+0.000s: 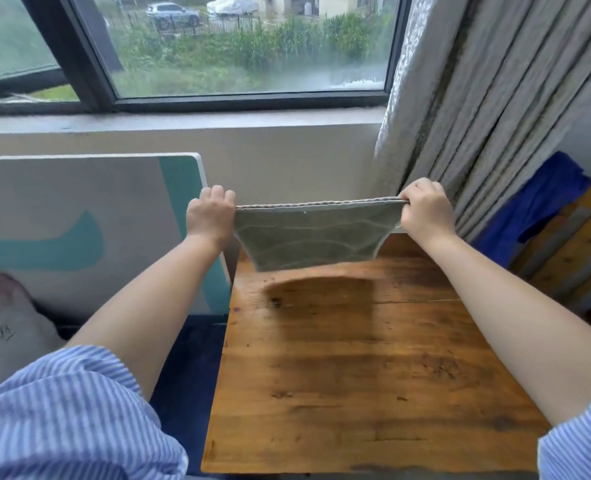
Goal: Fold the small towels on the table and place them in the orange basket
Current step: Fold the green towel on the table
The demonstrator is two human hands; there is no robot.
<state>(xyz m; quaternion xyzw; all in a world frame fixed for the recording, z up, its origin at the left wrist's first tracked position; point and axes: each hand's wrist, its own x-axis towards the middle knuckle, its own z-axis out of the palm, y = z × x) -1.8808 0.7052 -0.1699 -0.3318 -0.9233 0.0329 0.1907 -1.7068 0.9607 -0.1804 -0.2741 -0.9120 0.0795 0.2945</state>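
Both hands are raised above the far part of the bench (373, 375) and hold one towel (311, 237) stretched between them. The left hand (209, 213) grips the towel's upper left corner with its fingers curled over the top edge. The right hand (424, 209) pinches the upper right corner, fingers likewise curled round the edge. Neither hand is free.

The towel is grey-green with pale wavy lines across its face. Its top edge runs taut and nearly level from one hand to the other; along that edge two layers of cloth show together, so the towel is doubled over. The body of the towel hangs down from the top edge, narrowing toward the bottom. The lower edge hangs clear of the bench, not touching it, and a dark shadow lies on the wood directly below it.

The bench is of brown wooden planks with dark marks and knots. Both forearms are bare and reach forward over it; striped blue-and-white sleeves (62, 417) are rolled up near the elbows.

Left of the bench a white board with teal shapes (79, 233) leans upright against the wall, its right edge just beside the left hand. Behind the hands is a window (245, 46) with a dark frame, with plants and parked cars outside. A grey curtain (477, 98) hangs at the right, behind the right hand. Further right, a blue cloth (529, 209) is draped over a wooden slatted piece of furniture.
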